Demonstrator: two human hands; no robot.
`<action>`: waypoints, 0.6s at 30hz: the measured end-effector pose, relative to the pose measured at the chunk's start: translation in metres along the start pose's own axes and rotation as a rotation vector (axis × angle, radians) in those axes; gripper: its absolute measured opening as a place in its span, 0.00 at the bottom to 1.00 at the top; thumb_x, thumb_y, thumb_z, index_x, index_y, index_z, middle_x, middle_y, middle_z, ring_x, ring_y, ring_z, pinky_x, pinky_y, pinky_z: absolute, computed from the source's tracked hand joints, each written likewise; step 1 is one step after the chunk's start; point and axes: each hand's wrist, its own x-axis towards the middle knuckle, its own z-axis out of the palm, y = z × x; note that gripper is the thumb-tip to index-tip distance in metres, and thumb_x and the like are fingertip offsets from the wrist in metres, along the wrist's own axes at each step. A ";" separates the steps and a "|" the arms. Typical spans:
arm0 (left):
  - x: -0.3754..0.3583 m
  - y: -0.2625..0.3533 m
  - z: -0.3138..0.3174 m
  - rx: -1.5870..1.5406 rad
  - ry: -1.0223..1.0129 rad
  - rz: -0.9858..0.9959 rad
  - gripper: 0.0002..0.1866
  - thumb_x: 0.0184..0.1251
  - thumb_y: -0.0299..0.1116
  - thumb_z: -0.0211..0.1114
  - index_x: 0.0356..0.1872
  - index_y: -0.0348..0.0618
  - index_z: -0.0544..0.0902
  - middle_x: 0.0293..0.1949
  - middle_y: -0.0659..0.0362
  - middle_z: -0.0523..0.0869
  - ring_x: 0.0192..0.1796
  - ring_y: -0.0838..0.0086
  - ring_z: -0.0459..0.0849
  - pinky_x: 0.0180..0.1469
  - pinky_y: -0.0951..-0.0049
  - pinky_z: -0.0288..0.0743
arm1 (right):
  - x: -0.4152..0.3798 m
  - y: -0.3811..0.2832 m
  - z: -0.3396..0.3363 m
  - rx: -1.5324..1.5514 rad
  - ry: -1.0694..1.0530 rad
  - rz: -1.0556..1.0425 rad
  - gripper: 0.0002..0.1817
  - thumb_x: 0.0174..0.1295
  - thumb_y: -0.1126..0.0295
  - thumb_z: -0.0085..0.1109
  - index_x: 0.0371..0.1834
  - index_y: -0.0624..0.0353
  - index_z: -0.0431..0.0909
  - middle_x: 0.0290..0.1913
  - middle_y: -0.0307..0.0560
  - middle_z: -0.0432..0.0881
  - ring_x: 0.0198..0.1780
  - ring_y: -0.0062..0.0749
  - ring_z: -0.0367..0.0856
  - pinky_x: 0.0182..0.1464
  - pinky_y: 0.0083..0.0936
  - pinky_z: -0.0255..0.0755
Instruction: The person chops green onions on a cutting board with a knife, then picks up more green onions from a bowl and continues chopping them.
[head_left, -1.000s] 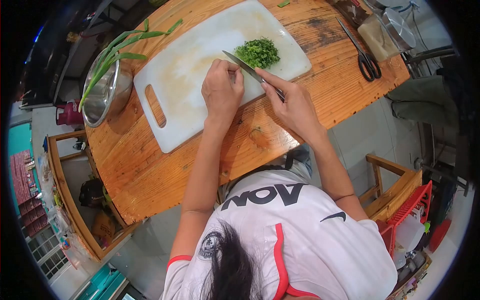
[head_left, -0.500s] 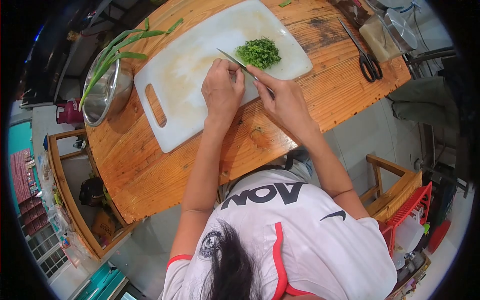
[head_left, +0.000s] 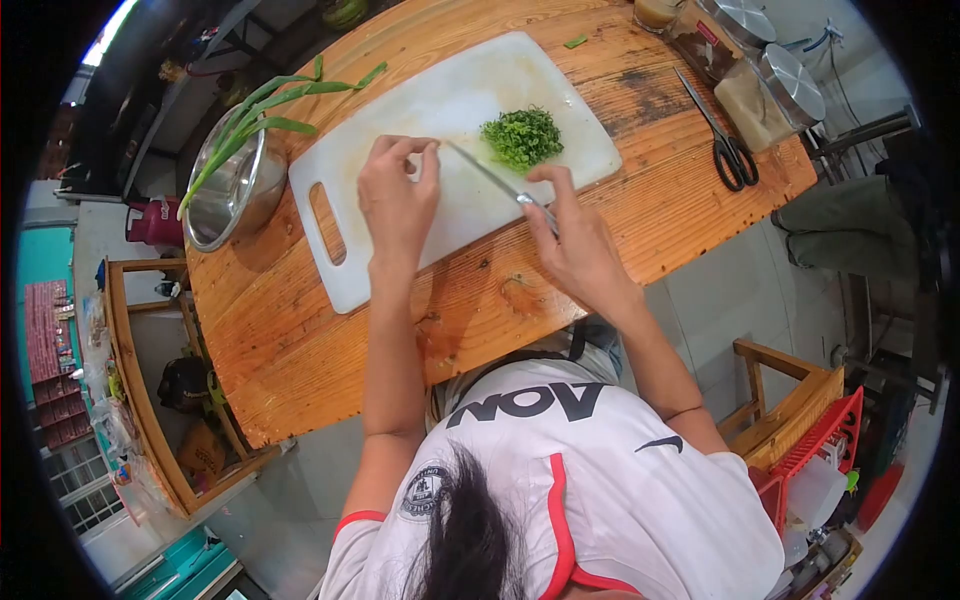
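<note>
A white cutting board (head_left: 455,95) lies tilted on the wooden table, with a heap of finely chopped green onion (head_left: 523,138) on its right half. My right hand (head_left: 582,238) grips a small knife (head_left: 490,177) by the handle, its blade slanting up and left over the board. Left of the blade tip is my left hand (head_left: 398,195), raised above the board with thumb and forefinger pinched together. Whatever sits between those fingertips, if anything, is too small to make out.
Long green onion stalks (head_left: 238,138) rest across a metal bowl (head_left: 222,222) on the left. Black-handled scissors (head_left: 735,162) lie at the right, beside lidded jars (head_left: 758,105). A green scrap (head_left: 575,42) is beyond the board. The table's near edge (head_left: 480,372) borders my torso.
My hands have drawn apart: the left moved left off the blade, the right slightly down and right with the knife. The blade has left the heap's edge. The view has shifted slightly.
</note>
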 end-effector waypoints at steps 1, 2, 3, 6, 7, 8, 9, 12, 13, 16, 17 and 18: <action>0.001 -0.002 -0.008 0.030 -0.003 -0.025 0.06 0.67 0.30 0.70 0.38 0.40 0.91 0.38 0.54 0.88 0.32 0.66 0.84 0.38 0.66 0.78 | 0.002 -0.001 0.005 -0.023 -0.019 -0.019 0.16 0.76 0.69 0.52 0.62 0.58 0.62 0.21 0.61 0.78 0.25 0.64 0.81 0.30 0.54 0.69; 0.000 -0.007 -0.014 0.043 0.009 -0.028 0.07 0.66 0.31 0.70 0.38 0.39 0.91 0.37 0.54 0.88 0.33 0.67 0.84 0.39 0.66 0.77 | 0.004 -0.001 0.010 -0.047 -0.035 -0.037 0.15 0.77 0.69 0.52 0.60 0.59 0.62 0.21 0.62 0.79 0.26 0.64 0.81 0.31 0.54 0.70; -0.001 -0.012 -0.018 0.060 0.006 -0.032 0.07 0.67 0.31 0.70 0.39 0.39 0.91 0.37 0.54 0.88 0.33 0.67 0.85 0.39 0.66 0.77 | 0.006 -0.001 0.014 -0.072 -0.049 -0.054 0.14 0.77 0.68 0.52 0.59 0.60 0.63 0.22 0.62 0.79 0.26 0.65 0.81 0.31 0.55 0.70; -0.009 -0.031 -0.030 0.131 -0.040 -0.041 0.07 0.68 0.31 0.70 0.41 0.39 0.91 0.37 0.57 0.88 0.36 0.73 0.84 0.44 0.70 0.76 | 0.013 0.000 0.015 -0.096 -0.012 0.007 0.14 0.77 0.68 0.52 0.57 0.60 0.63 0.23 0.63 0.81 0.28 0.65 0.82 0.33 0.56 0.72; -0.012 -0.035 -0.034 0.121 -0.043 -0.056 0.07 0.68 0.30 0.70 0.41 0.39 0.91 0.37 0.57 0.88 0.36 0.73 0.84 0.44 0.70 0.76 | 0.014 0.001 0.014 -0.112 0.015 0.011 0.14 0.77 0.67 0.52 0.57 0.60 0.63 0.23 0.62 0.81 0.28 0.65 0.82 0.32 0.56 0.72; -0.014 -0.038 -0.036 0.109 -0.046 -0.071 0.07 0.69 0.30 0.70 0.40 0.38 0.91 0.37 0.57 0.88 0.37 0.73 0.84 0.44 0.71 0.76 | 0.014 0.003 0.011 -0.130 0.044 0.017 0.14 0.77 0.67 0.53 0.58 0.59 0.63 0.23 0.62 0.81 0.28 0.65 0.82 0.32 0.56 0.72; -0.015 -0.038 -0.037 0.094 -0.048 -0.086 0.07 0.69 0.30 0.70 0.40 0.38 0.91 0.36 0.57 0.88 0.37 0.73 0.84 0.44 0.71 0.75 | 0.015 0.004 0.007 -0.151 0.073 0.021 0.14 0.76 0.67 0.53 0.58 0.59 0.64 0.23 0.62 0.81 0.27 0.65 0.82 0.32 0.55 0.72; -0.013 -0.032 -0.041 0.088 -0.087 -0.057 0.08 0.70 0.26 0.67 0.45 0.41 0.91 0.38 0.57 0.87 0.38 0.72 0.85 0.45 0.71 0.76 | 0.006 -0.002 -0.012 -0.114 0.107 -0.024 0.17 0.74 0.66 0.58 0.59 0.56 0.65 0.23 0.58 0.82 0.26 0.61 0.83 0.28 0.52 0.72; -0.012 -0.023 -0.041 0.047 -0.082 -0.006 0.09 0.71 0.25 0.65 0.48 0.42 0.90 0.40 0.57 0.87 0.39 0.72 0.85 0.45 0.71 0.77 | 0.002 -0.001 -0.016 -0.140 0.133 -0.069 0.18 0.72 0.66 0.60 0.59 0.55 0.65 0.22 0.57 0.81 0.26 0.59 0.83 0.27 0.50 0.72; -0.013 0.000 -0.031 0.062 -0.062 0.262 0.23 0.69 0.19 0.61 0.62 0.53 0.84 0.51 0.55 0.83 0.45 0.67 0.83 0.49 0.66 0.78 | -0.002 0.006 -0.026 -0.258 0.193 -0.182 0.23 0.68 0.66 0.66 0.60 0.53 0.66 0.22 0.53 0.81 0.25 0.55 0.83 0.25 0.46 0.72; -0.016 0.008 -0.026 0.106 -0.100 0.348 0.26 0.66 0.18 0.62 0.64 0.54 0.84 0.52 0.54 0.82 0.47 0.65 0.83 0.49 0.65 0.79 | 0.000 0.011 -0.029 -0.328 0.201 -0.199 0.24 0.67 0.67 0.67 0.61 0.52 0.66 0.21 0.52 0.81 0.24 0.53 0.83 0.25 0.45 0.72; -0.020 0.019 -0.021 0.148 -0.135 0.433 0.29 0.64 0.17 0.62 0.65 0.56 0.83 0.53 0.54 0.81 0.49 0.63 0.82 0.50 0.64 0.79 | 0.001 0.015 -0.033 -0.401 0.209 -0.216 0.25 0.65 0.67 0.69 0.61 0.52 0.66 0.21 0.51 0.80 0.24 0.52 0.83 0.24 0.44 0.72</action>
